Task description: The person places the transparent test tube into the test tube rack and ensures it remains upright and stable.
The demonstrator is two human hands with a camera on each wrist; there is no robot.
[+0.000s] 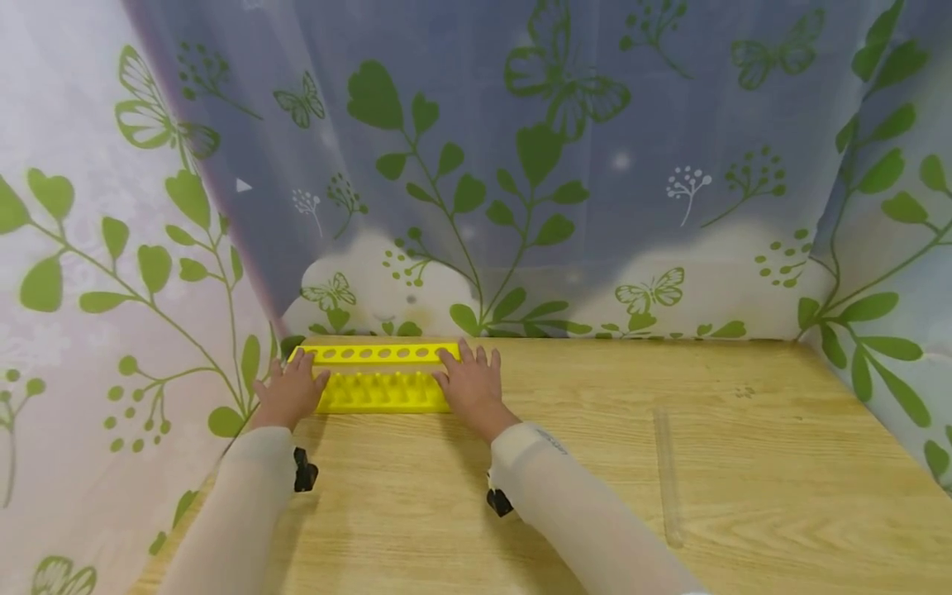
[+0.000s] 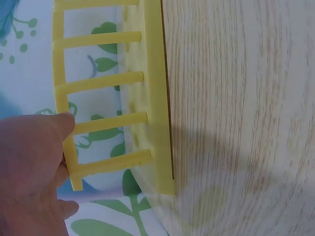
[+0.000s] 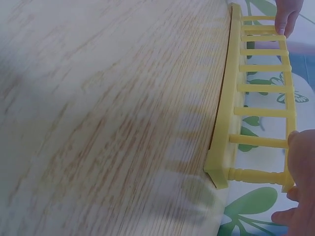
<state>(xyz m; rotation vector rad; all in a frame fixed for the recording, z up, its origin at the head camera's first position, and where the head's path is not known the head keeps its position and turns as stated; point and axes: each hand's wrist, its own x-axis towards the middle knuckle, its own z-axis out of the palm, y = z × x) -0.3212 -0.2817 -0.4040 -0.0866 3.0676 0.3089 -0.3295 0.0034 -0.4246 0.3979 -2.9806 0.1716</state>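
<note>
A yellow test tube rack [image 1: 383, 406] stands upright at the back left of the wooden table, its row of round holes on top and a row of pegs below. My left hand [image 1: 288, 395] grips the left end of the rack's top rail, the thumb on its near side in the left wrist view. At the opposite end, my right hand [image 1: 473, 387] holds the same rail. In the right wrist view both hands show on the rack [image 3: 224, 128], the left one far off at the top. Some of the gripping fingers are hidden behind the rail.
A clear flat strip [image 1: 667, 479] lies on the table [image 1: 580, 463] to the right. Cloth [image 1: 476, 207] printed with leaves and butterflies hangs behind the table and along both sides. Black wrist mounts [image 1: 303, 471] hang under the pale sleeves.
</note>
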